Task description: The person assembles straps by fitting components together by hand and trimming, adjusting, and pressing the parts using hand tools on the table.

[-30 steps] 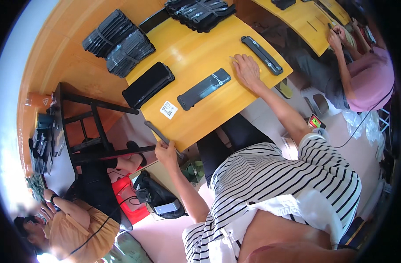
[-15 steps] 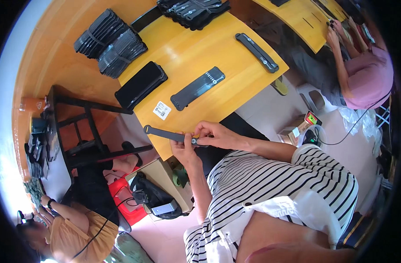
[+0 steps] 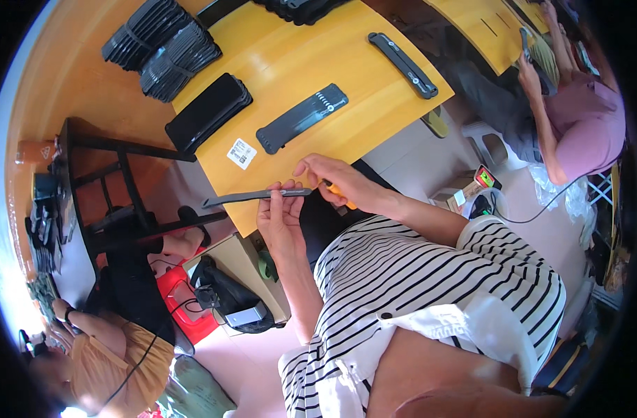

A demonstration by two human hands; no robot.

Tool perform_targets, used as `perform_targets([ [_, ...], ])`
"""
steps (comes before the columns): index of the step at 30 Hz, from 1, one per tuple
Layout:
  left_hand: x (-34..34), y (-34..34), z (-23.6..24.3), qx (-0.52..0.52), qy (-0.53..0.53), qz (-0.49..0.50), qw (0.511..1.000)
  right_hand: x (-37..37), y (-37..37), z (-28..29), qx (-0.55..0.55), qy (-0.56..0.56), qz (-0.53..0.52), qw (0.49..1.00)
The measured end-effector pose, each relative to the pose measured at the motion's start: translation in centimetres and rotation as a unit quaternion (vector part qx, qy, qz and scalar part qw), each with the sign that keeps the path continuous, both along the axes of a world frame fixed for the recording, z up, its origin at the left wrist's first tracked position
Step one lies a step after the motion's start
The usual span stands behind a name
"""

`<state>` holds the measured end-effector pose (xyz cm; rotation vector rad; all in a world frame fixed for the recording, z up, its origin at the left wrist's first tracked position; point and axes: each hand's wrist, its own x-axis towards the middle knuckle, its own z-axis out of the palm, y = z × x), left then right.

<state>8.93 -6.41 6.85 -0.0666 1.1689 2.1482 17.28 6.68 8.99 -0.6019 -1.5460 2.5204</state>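
My left hand (image 3: 283, 221) pinches a narrow dark grey strap (image 3: 243, 198) between thumb and fingers, over the near edge of the yellow table (image 3: 283, 56). Seen nearly edge-on, the strap points left from my fingers. My right hand (image 3: 346, 182) is closed around a small tool with an orange handle (image 3: 340, 195), close to the strap's right end; the tool's tip is too small to make out. Beyond my hands lie a flat black strip with white marks (image 3: 303, 118), a white printed label (image 3: 241, 153) and a stack of black pieces (image 3: 208, 113).
Another black strap (image 3: 402, 65) lies near the table's right edge. Tied bundles of black strips (image 3: 179, 61) stand at far left. A black metal frame (image 3: 123, 181) and a cardboard box (image 3: 228, 254) are beside the table. People work at left and far right.
My right hand has come away from the strap slightly, and an orange-handled tool now shows in it. My left hand has tilted the strap edge-on. The whole view has shifted a little.
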Motion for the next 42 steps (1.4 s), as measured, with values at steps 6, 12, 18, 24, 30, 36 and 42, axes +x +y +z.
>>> perform_targets([
  [6,-0.3,-0.1,0.6,-0.006,-0.005,0.015,1.0,1.1,0.5,0.8,0.142,0.014,0.028,0.989],
  [12,-0.1,0.3,0.6,-0.011,-0.006,0.02,1.0,2.1,0.4,1.6,0.308,0.001,0.079,0.948],
  [18,0.1,1.5,0.9,-0.008,-0.005,0.015,1.0,2.0,0.3,2.5,0.407,-0.051,0.111,0.905],
  [24,0.5,2.1,1.0,0.007,0.007,0.026,1.0,1.8,0.5,2.8,0.413,-0.057,0.103,0.903],
  [30,0.7,2.1,1.1,0.012,0.01,0.03,0.999,2.0,0.4,2.9,0.454,-0.055,0.087,0.885],
  [36,0.9,2.2,1.3,0.002,0.015,0.036,0.999,2.2,0.3,2.1,0.468,-0.01,0.059,0.882],
  [42,1.1,2.4,1.5,-0.002,0.029,0.036,0.999,2.4,0.4,2.1,0.456,-0.01,0.039,0.889],
])
